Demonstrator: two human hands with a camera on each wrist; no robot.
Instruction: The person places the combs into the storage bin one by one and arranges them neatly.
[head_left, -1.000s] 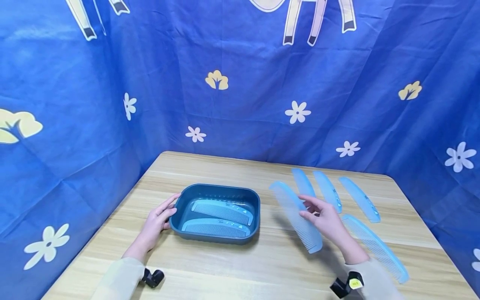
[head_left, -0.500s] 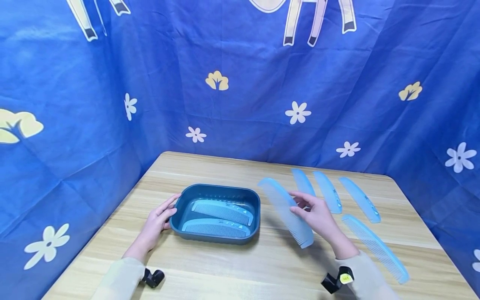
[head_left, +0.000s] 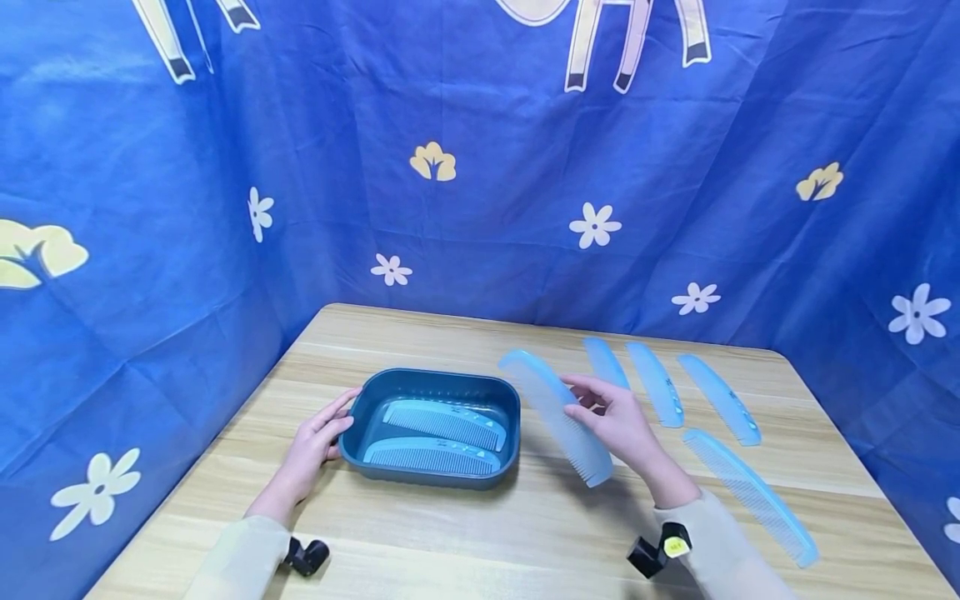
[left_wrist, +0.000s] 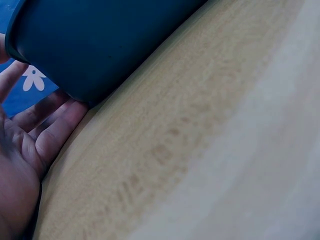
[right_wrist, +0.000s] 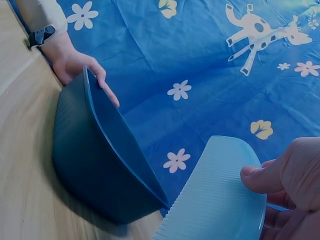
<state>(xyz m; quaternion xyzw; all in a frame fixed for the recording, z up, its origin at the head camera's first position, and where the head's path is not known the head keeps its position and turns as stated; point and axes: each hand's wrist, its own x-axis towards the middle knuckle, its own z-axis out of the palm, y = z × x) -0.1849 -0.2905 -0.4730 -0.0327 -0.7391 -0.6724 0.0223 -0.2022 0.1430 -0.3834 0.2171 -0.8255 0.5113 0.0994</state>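
Note:
My left hand (head_left: 309, 446) holds the left end of a dark blue basin (head_left: 442, 481), thumb at the rim. In the left wrist view its fingers (left_wrist: 62, 125) lie against the outer wall of the basin (left_wrist: 95, 50). Inside the basin two light blue combs lie side by side, one (head_left: 442, 421) behind the other (head_left: 431, 456). My right hand (head_left: 618, 421) pinches another comb (head_left: 558, 412) in the air, tilted, just right of the basin. In the right wrist view the thumb lies on the flat of this comb (right_wrist: 215, 195), teeth towards the basin (right_wrist: 90, 160).
Right of the held comb, several more combs lie on the wooden table (head_left: 450, 550): three near the back, one of them (head_left: 656, 383) in the middle, and a longer one (head_left: 750, 496) nearer the front. Blue patterned cloth (head_left: 487, 192) stands behind the table and at both sides.
My right hand has moved left with the comb, bringing its upper end close to the basin's right rim. The left hand, the basin and the combs inside have stayed put.

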